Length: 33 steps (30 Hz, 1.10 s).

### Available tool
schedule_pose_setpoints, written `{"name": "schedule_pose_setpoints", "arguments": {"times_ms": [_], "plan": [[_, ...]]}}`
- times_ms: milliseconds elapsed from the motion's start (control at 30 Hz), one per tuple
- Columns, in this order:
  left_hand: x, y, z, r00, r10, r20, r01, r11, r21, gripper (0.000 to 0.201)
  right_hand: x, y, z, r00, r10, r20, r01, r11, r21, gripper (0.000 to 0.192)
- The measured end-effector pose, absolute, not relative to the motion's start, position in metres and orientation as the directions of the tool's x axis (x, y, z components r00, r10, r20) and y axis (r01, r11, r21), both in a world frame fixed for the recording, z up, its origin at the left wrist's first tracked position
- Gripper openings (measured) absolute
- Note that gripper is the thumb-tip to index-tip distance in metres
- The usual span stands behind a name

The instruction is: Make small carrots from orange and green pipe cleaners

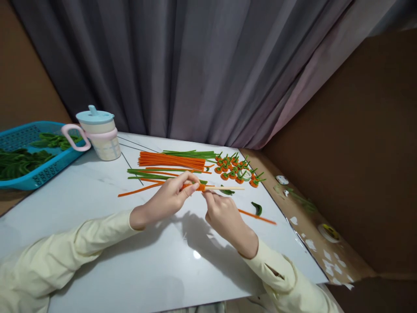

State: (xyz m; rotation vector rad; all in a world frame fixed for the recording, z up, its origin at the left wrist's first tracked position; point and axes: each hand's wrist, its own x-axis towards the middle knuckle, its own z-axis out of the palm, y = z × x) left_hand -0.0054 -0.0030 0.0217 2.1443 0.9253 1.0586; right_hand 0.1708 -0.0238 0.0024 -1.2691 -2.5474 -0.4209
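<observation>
My left hand point(177, 193) is closed in a pinch around a thin wooden stick point(228, 188), which points right. An orange pipe cleaner point(202, 188) is wound in coils around the stick beside my left fingertips. Just below the stick, my right hand point(224, 215) has its fingers curled on the pipe cleaner; an orange length point(260, 217) comes out past its far side. Behind the hands lie a bundle of orange pipe cleaners point(171, 161), green pipe cleaners point(192, 154) and several small orange pieces with green stems point(224, 175).
A lidded cup point(106, 145) with a pink handle stands at the left, next to a blue basket point(42, 176) holding green fuzzy pieces. A roll of tape point(245, 174) lies among the orange pieces. A curved green piece point(257, 208) is at the right. White scraps point(311, 244) lie beyond the table's edge.
</observation>
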Motion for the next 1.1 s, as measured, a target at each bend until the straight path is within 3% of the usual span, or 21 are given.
{"name": "schedule_pose_setpoints", "arguments": {"times_ms": [100,167,233,300,367,433,500,600,667,733,867,933,1033,1100], "plan": [[-0.006,-0.003,0.011,0.553,0.560,0.618,0.436,-0.826,0.358,0.026,0.159,-0.038,0.017,-0.543,0.830,0.127,0.829,0.506,0.238,0.026],[-0.006,-0.003,0.008,0.673,0.426,0.604,0.471,-0.877,0.094,0.037,0.158,-0.043,0.026,-0.563,0.822,0.082,0.796,0.514,0.318,0.021],[-0.006,-0.004,0.009,0.731,0.410,0.546,0.500,-0.866,-0.019,0.039,0.164,-0.042,0.031,-0.641,0.759,0.117,0.726,0.549,0.414,0.017],[-0.006,-0.004,0.013,0.728,0.454,0.513,0.495,-0.867,0.064,0.035,0.174,-0.037,0.034,-0.754,0.630,0.184,0.624,0.601,0.498,0.017],[-0.005,-0.003,0.019,0.698,0.557,0.450,0.466,-0.831,0.305,0.029,0.185,-0.029,0.034,-0.844,0.480,0.240,0.528,0.661,0.534,0.022],[-0.007,-0.001,0.027,0.679,0.667,0.307,0.433,-0.702,0.566,0.023,0.194,-0.020,0.035,-0.876,0.384,0.291,0.481,0.732,0.482,0.027],[-0.010,0.002,0.035,0.702,0.697,0.148,0.405,-0.561,0.722,0.021,0.202,-0.013,0.035,-0.864,0.363,0.348,0.468,0.835,0.290,0.029],[-0.013,0.002,0.045,0.744,0.665,0.059,0.318,-0.431,0.845,0.022,0.206,-0.005,0.034,-0.816,0.418,0.399,0.374,0.909,-0.185,0.032],[-0.014,0.002,0.048,0.739,0.671,0.066,0.267,-0.381,0.885,0.022,0.204,-0.004,0.030,-0.760,0.517,0.394,0.333,0.830,-0.448,0.030],[-0.013,0.001,0.047,0.692,0.713,0.119,0.215,-0.360,0.908,0.021,0.198,-0.006,0.023,-0.634,0.669,0.388,0.363,0.700,-0.615,0.025],[-0.009,0.003,0.032,0.490,0.816,0.306,0.244,-0.466,0.851,0.024,0.179,-0.018,0.007,-0.374,0.890,0.259,0.385,0.403,-0.830,0.034],[-0.008,0.004,0.023,0.456,0.741,0.493,0.311,-0.652,0.692,0.026,0.172,-0.026,0.003,-0.388,0.905,0.175,0.393,0.334,-0.857,0.034],[-0.008,0.004,0.013,0.543,0.479,0.690,0.376,-0.873,0.310,0.036,0.172,-0.037,0.009,-0.479,0.863,0.162,0.574,0.447,-0.686,0.022],[-0.009,0.003,0.011,0.618,0.416,0.668,0.435,-0.888,0.151,0.041,0.177,-0.041,0.018,-0.542,0.815,0.204,0.717,0.576,-0.392,0.022]]}}
